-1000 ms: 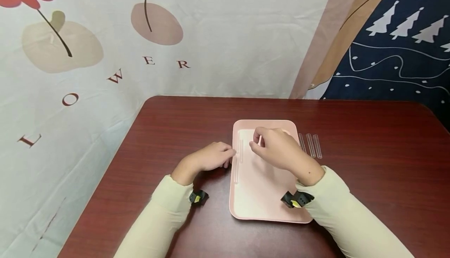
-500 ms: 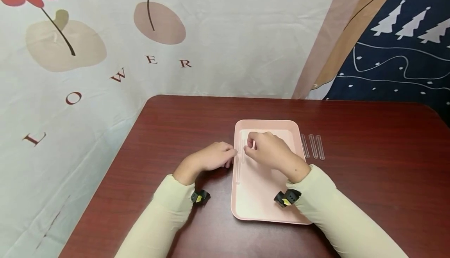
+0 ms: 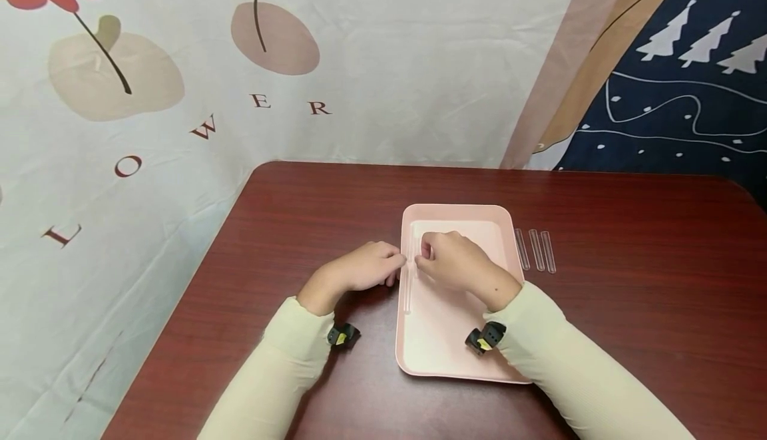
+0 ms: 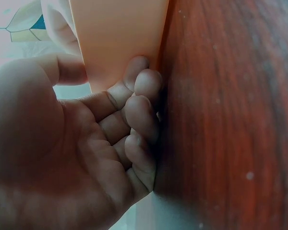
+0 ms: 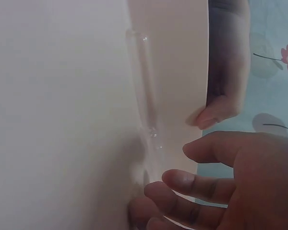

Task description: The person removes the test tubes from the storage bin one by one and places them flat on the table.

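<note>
A pink tray (image 3: 455, 353) lies on the table. My left hand (image 3: 368, 267) grips its left edge, the thumb over the rim and the curled fingers (image 4: 141, 117) against the outer wall. Inside the tray, along that left side, one clear glass tube (image 5: 144, 81) lies lengthwise. A second clear tube (image 3: 416, 248) lies end to end with it, farther from me and partly hidden by my right hand (image 3: 458, 260). That hand hovers over the tray with thumb and fingers bent but apart, close beside the tubes' meeting point. I see nothing between its fingertips.
Right of the tray, three more clear tubes (image 3: 536, 250) lie side by side on the dark red table (image 3: 635, 280). The nearest of them is close to the tray's rim. A printed cloth (image 3: 407, 80) hangs behind the table.
My right hand has moved left and slightly toward me, from above the tray's middle to beside the two tubes. The left hand has kept its hold on the rim.
</note>
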A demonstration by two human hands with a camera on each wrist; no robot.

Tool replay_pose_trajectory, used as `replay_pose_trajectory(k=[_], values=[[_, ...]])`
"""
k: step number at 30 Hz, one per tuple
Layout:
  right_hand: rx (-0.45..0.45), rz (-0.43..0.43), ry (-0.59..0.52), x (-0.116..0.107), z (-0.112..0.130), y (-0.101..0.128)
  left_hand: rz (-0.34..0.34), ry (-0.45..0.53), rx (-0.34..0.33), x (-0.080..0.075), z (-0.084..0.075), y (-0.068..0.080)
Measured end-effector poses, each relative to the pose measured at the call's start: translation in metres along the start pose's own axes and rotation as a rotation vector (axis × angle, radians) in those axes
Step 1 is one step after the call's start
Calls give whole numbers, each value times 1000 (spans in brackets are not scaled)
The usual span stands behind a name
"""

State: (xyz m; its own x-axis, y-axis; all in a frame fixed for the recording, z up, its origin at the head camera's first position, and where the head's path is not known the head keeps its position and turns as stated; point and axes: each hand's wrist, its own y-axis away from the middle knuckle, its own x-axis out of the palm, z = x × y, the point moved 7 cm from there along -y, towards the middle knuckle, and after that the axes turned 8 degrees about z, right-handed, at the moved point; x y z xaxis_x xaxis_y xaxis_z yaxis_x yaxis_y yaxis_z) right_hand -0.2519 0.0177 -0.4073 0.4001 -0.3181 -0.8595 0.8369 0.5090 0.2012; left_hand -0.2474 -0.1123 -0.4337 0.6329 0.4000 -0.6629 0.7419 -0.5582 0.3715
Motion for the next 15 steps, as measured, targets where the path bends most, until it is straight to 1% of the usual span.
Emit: replay_pose_trajectory(k=[3, 7, 15], values=[[6, 13, -12, 3, -2, -2, -1, -2, 3, 0, 0, -1], [4, 10, -32, 6, -6, -3, 2, -2, 3, 0, 0, -1], [-3, 1, -28, 10, -9, -6, 4, -11, 0, 1, 2, -3]])
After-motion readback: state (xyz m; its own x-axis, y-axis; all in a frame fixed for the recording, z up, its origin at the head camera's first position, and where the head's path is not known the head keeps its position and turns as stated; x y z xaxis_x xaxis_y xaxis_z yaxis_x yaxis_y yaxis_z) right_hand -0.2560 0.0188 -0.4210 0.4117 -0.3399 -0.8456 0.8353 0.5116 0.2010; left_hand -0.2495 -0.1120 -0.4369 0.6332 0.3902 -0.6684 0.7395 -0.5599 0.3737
